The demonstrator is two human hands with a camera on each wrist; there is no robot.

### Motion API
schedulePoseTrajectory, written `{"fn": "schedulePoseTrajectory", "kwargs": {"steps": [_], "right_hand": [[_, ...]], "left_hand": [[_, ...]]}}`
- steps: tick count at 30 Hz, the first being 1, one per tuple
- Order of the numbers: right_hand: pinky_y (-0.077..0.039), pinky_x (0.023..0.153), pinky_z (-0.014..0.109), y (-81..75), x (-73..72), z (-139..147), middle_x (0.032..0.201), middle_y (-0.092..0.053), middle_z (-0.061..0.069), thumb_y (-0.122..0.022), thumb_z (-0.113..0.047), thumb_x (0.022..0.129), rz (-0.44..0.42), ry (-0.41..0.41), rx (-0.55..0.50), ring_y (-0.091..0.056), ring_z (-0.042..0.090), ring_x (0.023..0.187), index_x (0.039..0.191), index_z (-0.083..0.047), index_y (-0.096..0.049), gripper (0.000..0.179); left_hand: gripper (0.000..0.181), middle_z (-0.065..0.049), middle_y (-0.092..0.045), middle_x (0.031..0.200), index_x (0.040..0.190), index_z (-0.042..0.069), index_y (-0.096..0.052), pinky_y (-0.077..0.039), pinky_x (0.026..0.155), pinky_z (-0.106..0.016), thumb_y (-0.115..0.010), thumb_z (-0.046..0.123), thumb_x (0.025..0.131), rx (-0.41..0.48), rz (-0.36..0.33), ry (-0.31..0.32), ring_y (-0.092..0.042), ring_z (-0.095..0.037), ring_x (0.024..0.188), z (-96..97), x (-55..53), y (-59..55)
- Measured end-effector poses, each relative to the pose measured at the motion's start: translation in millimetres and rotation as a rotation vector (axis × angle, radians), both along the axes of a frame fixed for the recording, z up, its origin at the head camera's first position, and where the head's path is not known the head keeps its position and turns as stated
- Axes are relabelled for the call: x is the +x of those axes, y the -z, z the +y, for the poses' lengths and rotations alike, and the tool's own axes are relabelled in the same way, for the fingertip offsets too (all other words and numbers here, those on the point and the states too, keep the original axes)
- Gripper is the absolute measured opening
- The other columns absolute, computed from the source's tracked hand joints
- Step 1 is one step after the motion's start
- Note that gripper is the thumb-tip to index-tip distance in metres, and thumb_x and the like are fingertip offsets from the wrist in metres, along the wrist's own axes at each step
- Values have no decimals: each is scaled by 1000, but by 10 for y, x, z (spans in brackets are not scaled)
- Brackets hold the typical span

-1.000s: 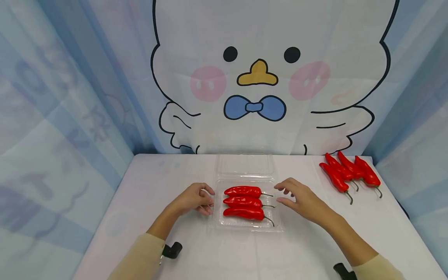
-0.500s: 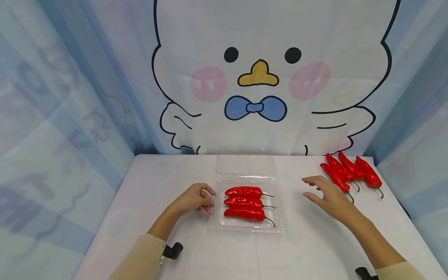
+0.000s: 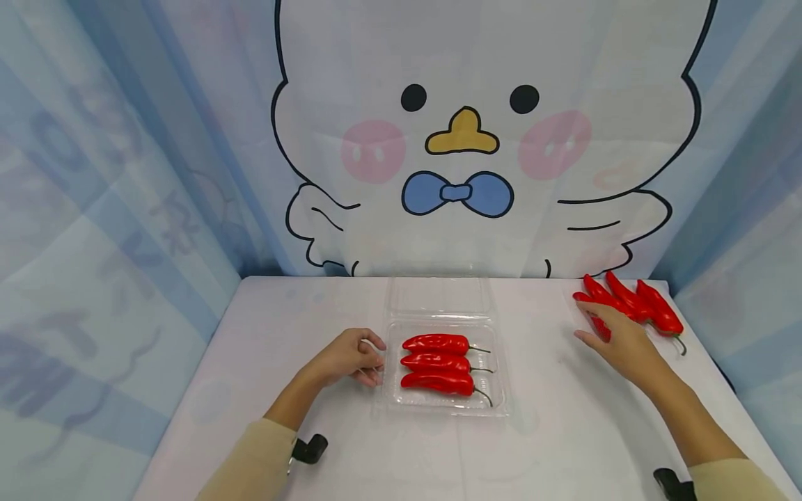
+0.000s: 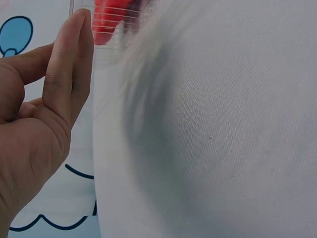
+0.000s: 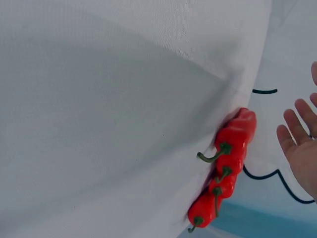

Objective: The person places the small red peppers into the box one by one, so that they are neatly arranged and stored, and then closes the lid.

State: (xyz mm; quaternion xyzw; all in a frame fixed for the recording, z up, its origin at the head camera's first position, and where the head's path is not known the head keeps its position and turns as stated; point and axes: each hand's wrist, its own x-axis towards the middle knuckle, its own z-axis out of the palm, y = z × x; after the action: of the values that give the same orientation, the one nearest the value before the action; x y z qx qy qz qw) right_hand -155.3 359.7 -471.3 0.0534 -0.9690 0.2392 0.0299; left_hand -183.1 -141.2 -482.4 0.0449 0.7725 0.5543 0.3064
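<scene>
A clear plastic clamshell box (image 3: pixel 502 390) lies with its lid (image 3: pixel 438 296) folded back, in the middle of the table. Three red chili peppers (image 3: pixel 435 362) rest side by side in its base, stems pointing right. My left hand (image 3: pixel 347 355) stays at the box's left edge, fingers fairly straight in the left wrist view; whether they touch the rim I cannot tell. Over at the back right, my right hand (image 3: pixel 620 344) reaches above the nearest loose red chili pepper (image 3: pixel 601 328), partly covering it. In the right wrist view that hand (image 5: pixel 304 144) has spread fingers, apart from the peppers.
Several loose red chili peppers (image 5: pixel 230 148) lie in a group near the back right corner of the white-covered table (image 3: pixel 250 320). Behind the table hangs a curtain (image 3: pixel 464 243) with a cartoon bird print. Blue drapes (image 3: pixel 94 278) flank both sides.
My right hand has moved from the box's right side across to the loose chili peppers at the back right. The left hand and the box have stayed in place.
</scene>
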Motion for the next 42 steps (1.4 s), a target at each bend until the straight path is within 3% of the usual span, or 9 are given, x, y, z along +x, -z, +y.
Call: {"fn": "schedulePoseTrajectory", "kwargs": {"steps": [13,27,42], "right_hand": [[-51,86,76,91,-187,323,146,-37,41,-85,-21,84,-87,99,65,-35,60,129,152,6,-38,88],[-51,85,76,203,-289,403,141,-34,45,-83,-20,85,-114,132,126,-35,63,125,147,14,-40,83],[-49,86,78,305,-295,371,142,-33,44,-86,-16,80,-106,168,127,-34,63,125,147,10,-41,85]], "left_hand": [[28,-14,-73,89,123,-5,-57,-65,64,-34,-66,2,98,-8,0,0,-73,-19,64,4,-5,5],[28,-14,-73,88,123,-5,-57,-65,63,-34,-66,1,98,-1,4,0,-73,-19,64,-3,5,2],[28,-14,-73,89,123,-4,-58,-65,63,-33,-68,4,98,-22,5,-5,-73,-19,65,0,0,0]]}}
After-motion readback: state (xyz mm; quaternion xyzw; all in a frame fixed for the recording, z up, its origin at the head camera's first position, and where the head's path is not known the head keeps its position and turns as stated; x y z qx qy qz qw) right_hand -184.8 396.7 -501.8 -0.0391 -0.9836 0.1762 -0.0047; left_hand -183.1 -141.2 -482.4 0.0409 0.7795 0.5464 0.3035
